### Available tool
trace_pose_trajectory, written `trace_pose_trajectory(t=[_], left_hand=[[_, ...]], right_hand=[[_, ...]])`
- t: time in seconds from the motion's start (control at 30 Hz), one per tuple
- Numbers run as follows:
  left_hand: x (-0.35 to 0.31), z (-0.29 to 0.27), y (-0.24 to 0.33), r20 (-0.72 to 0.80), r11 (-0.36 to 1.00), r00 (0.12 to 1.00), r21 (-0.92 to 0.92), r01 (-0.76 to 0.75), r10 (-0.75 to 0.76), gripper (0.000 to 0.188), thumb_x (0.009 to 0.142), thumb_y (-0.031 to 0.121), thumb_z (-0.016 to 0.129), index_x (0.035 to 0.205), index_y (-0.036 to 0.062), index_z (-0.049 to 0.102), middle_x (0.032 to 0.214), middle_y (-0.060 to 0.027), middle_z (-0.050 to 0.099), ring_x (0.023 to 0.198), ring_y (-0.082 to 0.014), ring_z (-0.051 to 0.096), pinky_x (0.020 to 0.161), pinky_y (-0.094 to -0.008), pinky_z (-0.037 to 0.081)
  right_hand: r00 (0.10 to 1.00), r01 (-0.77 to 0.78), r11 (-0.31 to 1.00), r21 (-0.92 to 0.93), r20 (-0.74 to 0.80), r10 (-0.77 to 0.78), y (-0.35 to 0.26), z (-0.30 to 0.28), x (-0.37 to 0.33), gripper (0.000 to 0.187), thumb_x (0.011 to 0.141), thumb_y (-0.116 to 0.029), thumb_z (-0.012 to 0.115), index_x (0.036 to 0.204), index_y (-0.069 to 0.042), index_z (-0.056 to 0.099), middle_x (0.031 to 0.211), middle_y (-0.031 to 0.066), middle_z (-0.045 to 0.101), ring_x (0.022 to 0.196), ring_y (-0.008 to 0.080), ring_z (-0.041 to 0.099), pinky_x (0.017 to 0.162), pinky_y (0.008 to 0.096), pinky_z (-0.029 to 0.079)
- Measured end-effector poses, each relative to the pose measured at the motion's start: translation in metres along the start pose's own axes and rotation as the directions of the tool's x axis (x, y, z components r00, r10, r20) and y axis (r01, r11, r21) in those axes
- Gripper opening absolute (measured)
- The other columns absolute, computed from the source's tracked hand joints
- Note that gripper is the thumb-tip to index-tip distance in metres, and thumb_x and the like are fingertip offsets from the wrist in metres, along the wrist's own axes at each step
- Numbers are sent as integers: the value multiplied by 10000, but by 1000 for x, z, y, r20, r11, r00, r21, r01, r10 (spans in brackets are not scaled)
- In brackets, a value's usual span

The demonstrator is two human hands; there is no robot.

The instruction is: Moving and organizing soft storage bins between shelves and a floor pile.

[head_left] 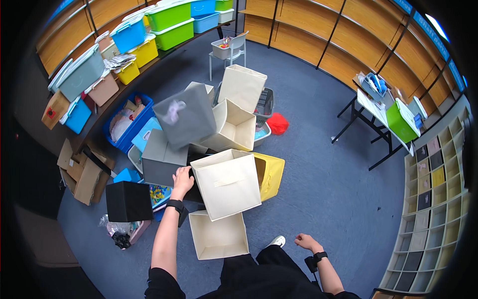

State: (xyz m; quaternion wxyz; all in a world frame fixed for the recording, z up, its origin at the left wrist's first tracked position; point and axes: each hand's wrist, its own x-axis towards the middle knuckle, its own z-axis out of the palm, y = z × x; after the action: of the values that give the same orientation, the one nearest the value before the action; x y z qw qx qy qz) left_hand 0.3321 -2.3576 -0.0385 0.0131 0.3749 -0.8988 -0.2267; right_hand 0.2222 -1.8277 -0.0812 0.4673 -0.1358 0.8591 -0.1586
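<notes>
My left hand point(182, 181), a dark band on its wrist, reaches into a pile of fabric storage boxes. Its fingers are apart and hold nothing that I can see, beside the left edge of a cream fabric box point(226, 184) with a handle strip. Just beyond is a dark grey box point(163, 158). Farther off, a grey box with a pinkish bow point(184, 115) is tilted and smeared by motion, apart from my hand. My right hand point(308, 242) hangs low on the right, its fingers loosely curled with nothing in them.
An open cream box point(218, 236) lies near my feet. Around the pile are a yellow box point(271, 175), a black box point(128, 201), a blue bin point(128, 122) and a cardboard box point(84, 174). Lidded tubs line the left table; a white table point(373, 109) stands right.
</notes>
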Motion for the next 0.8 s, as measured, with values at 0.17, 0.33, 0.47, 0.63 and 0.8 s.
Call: trace_pose_trajectory(t=[0.17, 0.33, 0.47, 0.63, 0.8], left_hand=[[-43, 54, 59, 122, 992, 985, 27, -124, 120, 387, 706, 171, 549, 1082, 118, 476, 1151, -108, 432, 1145, -281, 323, 913, -563, 242], [-126, 131, 132, 229, 971, 946, -119, -205, 228, 323, 704, 193, 555, 1015, 116, 518, 1113, -106, 458, 1122, -281, 346, 908, -509, 268], [-205, 194, 190, 370, 942, 880, -263, -209, 298, 264, 717, 205, 542, 963, 111, 571, 1105, -112, 485, 1097, -281, 382, 936, -378, 290], [-252, 231, 247, 549, 948, 783, -271, -166, 294, 277, 742, 218, 519, 994, 118, 573, 1118, -105, 489, 1102, -281, 387, 935, -375, 298], [-236, 235, 312, 540, 935, 763, -180, -307, 355, 267, 731, 197, 519, 968, 88, 575, 1069, -118, 518, 1054, -289, 428, 909, -373, 328]], right_hand=[[997, 17, 1000, 23, -77, -15, 39, -35, -5, 396, 744, -268, 532, 1030, 4, 513, 972, 163, 578, 927, 276, 548, 799, 329, 426], [993, -11, 999, 49, -116, 16, 92, -75, -5, 396, 743, -269, 533, 1026, 6, 512, 963, 161, 582, 918, 274, 552, 797, 328, 426], [992, 12, 995, 101, -126, 0, 146, -103, -3, 395, 737, -273, 538, 1016, 5, 517, 952, 163, 584, 905, 274, 557, 788, 328, 430], [969, -67, 986, 153, -224, 101, 218, -141, -20, 389, 730, -268, 543, 1004, 7, 522, 938, 167, 585, 890, 273, 562, 769, 333, 437], [912, -92, 934, 344, -347, 217, 283, -155, -46, 374, 725, -247, 544, 982, 23, 527, 909, 180, 587, 861, 275, 570, 747, 326, 442]])
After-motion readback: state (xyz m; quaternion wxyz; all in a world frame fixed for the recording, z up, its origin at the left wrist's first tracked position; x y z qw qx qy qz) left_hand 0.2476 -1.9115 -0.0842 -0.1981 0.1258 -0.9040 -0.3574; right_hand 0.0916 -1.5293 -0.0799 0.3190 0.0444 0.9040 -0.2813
